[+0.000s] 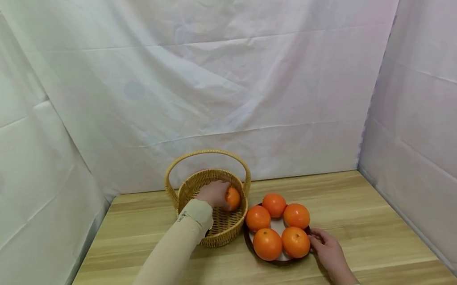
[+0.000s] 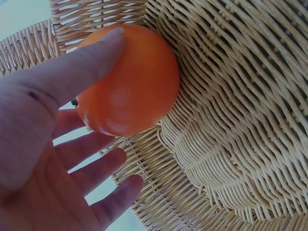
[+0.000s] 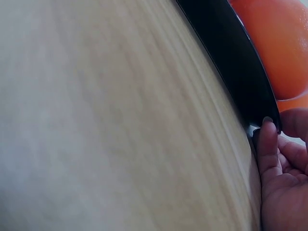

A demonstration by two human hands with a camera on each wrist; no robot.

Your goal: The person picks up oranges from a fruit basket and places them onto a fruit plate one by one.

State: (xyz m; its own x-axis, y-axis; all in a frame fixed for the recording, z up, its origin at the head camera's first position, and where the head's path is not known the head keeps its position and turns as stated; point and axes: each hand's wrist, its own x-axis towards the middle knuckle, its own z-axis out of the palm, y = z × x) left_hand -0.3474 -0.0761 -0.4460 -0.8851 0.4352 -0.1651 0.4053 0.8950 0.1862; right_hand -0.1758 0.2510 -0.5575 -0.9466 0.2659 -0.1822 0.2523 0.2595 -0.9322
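My left hand (image 1: 214, 193) reaches inside the wicker basket (image 1: 221, 240) and grips an orange (image 1: 233, 198) near the basket's right inner wall. In the left wrist view the thumb lies over that orange (image 2: 137, 84), with fingertips behind it and a small green stem showing at its side. To the right stands a round dark-rimmed plate (image 1: 277, 226) with several oranges (image 1: 267, 244) set in a ring on its pale base. At the plate's right edge my right hand (image 1: 328, 247) pinches the black rim (image 3: 236, 65) between thumb and fingers.
The basket's tall arched handle (image 1: 205, 152) stands up over its opening. Basket and plate sit side by side on a wood-grain table (image 1: 139, 239). White cloth (image 1: 224, 84) hangs behind the table and along both sides.
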